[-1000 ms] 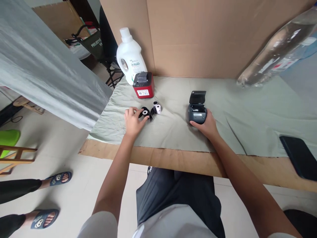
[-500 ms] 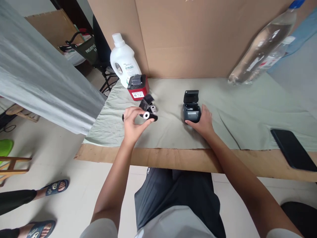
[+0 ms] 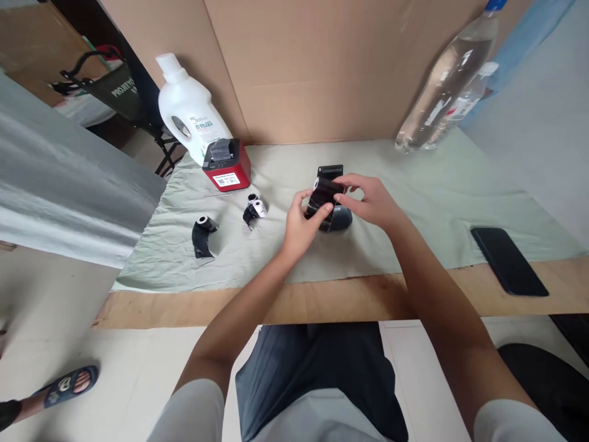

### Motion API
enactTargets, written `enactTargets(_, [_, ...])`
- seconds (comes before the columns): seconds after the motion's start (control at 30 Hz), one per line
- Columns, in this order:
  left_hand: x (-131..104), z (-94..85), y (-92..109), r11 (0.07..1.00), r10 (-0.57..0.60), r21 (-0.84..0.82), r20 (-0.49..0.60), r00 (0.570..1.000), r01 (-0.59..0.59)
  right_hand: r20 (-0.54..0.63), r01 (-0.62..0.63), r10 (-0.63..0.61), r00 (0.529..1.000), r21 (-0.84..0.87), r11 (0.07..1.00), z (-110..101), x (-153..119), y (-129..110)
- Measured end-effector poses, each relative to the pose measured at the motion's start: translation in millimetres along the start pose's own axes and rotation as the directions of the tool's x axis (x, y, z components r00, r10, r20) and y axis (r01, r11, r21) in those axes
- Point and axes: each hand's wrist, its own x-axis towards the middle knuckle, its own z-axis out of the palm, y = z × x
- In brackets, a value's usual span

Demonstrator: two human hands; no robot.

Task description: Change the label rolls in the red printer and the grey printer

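A black paper roll [image 3: 328, 189] with a loose tail hangs between my hands, over a small black printer [image 3: 341, 219] whose lid stands raised behind. My left hand [image 3: 304, 224] pinches the tail of the roll from the left. Thumb and fingers of my right hand [image 3: 365, 199] close on the roll's right end. The roll hides most of the printer's inside. To the left on the cloth lie another black roll [image 3: 202, 236], partly unwound, and a couple of small rolls [image 3: 256, 209] with black and white surfaces.
A red box-shaped printer [image 3: 230, 169] stands before a white detergent bottle [image 3: 193, 110] at the back left. Large plastic bottles [image 3: 448, 80] lean at the back right against a cardboard panel [image 3: 294, 73]. A black phone [image 3: 508, 261] lies near the table's front right edge.
My left hand has carried a roll rightward to the open printer. My right hand has let go of the printer and taken the roll's right end. The view has shifted.
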Motion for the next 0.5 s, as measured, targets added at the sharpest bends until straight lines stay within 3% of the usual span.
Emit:
enactTargets(0.13, [-23.8, 10.3, -32.5, 0.997, -0.068, 0.045, 0.004, 0.998, 0.068, 0.236, -0.095, 0.151, 0.96, -0.233, 0.968, -10.5, 34.1, 30.3])
enactTargets(0.27, [-34.9, 19.8, -53.0, 0.994, -0.082, 0.083, 0.089, 0.993, 0.074, 0.285, -0.137, 0.293, 0.912, -0.462, 0.876, -3.2, 49.5, 49.8])
enactTargets(0.5, [-28.6, 23.1, -62.7, 0.976, -0.217, 0.019, 0.135, 0.967, 0.217, 0.306, -0.171, 0.302, 0.903, -0.389, 0.905, 3.1, 45.2, 75.6])
